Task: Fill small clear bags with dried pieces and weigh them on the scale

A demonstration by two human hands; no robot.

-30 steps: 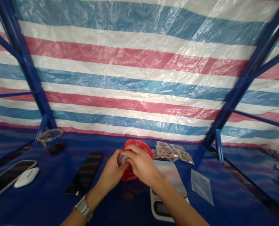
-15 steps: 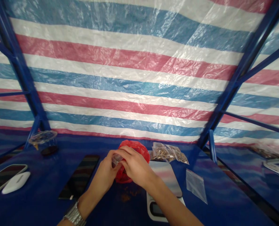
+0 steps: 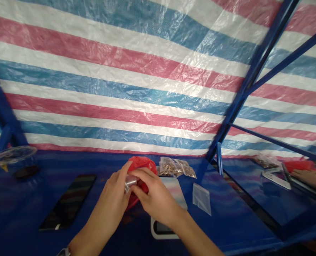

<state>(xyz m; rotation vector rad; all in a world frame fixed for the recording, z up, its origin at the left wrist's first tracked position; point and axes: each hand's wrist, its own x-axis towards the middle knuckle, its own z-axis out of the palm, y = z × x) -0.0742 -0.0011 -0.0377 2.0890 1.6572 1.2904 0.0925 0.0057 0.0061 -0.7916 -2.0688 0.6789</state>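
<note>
In the head view, a small clear plastic bag (image 3: 131, 180) is bunched between my two hands and catches the light. My left hand (image 3: 117, 188) is curled around its left side. The fingers of my right hand (image 3: 154, 190) are bent, with index finger and thumb closed at the bag's right side. Just behind and under the hands is a red plastic bag (image 3: 144, 162); its contents are mostly hidden. Under my right forearm lies a kitchen scale (image 3: 173, 188) with a metal plate, its display partly covered.
Filled zip bags (image 3: 175, 167) lie behind the scale, and a flat zip bag (image 3: 202, 199) to its right. On the left are a dark phone (image 3: 68, 202) and a lidded clear cup (image 3: 17, 165). Blue frame bars (image 3: 235, 103) rise at both sides. Another person's hand (image 3: 311, 179) is far right.
The view has turned right, so the table things sit further left and another person's hand now shows. My hands stay together at the clear bag, which is more exposed.
</note>
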